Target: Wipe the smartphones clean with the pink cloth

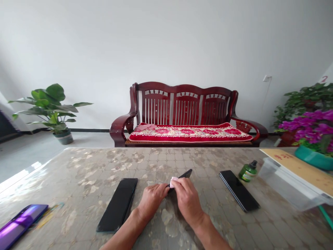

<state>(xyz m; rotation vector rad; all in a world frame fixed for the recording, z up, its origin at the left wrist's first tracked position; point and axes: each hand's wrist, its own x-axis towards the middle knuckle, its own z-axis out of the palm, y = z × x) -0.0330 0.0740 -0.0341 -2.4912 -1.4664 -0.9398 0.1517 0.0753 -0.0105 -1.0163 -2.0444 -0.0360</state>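
Note:
A black phone is held tilted above the patterned table, only its far end showing. My left hand is closed round its near end. My right hand is closed on a small pink-white cloth pressed against the phone. A second black phone lies flat just left of my left hand. A third black phone lies to the right of my right hand.
A small green bottle stands beside the right phone. A purple phone lies at the near left edge. A clear plastic box and a flower pot sit at the right. A red wooden bench stands behind the table.

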